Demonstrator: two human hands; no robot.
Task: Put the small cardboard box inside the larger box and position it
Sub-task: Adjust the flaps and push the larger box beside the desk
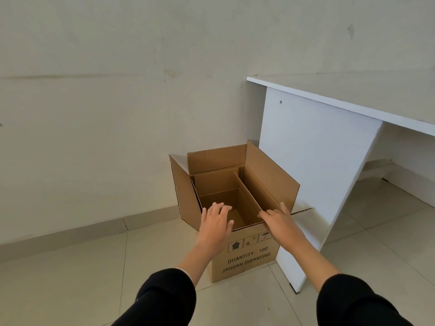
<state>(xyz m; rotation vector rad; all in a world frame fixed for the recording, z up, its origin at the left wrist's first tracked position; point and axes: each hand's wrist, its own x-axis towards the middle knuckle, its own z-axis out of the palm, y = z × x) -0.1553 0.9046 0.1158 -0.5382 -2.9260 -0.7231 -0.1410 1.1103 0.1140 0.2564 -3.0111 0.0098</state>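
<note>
The left hand hovers over the near left part of the larger box, with its fingers spread and loosely curved, and it holds nothing. The right hand is flat and open, fingers together, and it lies on or just above the near rim of the larger box, toward its right corner; whether it really presses on the rim cannot be told. It also holds nothing.

The small cardboard box is already inside the larger box. It stands upright and open at the top, against the left wall, and a narrow empty gap stays between its right side and the right wall of the larger box. So the putting-in step looks done, and the positioning step is the one in hand. The next move probably calls for a light push or a small shift of the small box, until it sits straight and tight in its place, without bending its thin walls.

The larger box stands on a floor of pale tiles, with all flaps open. Just to its right is the side panel of a white desk. Behind the larger box is a plain, light wall.
</note>
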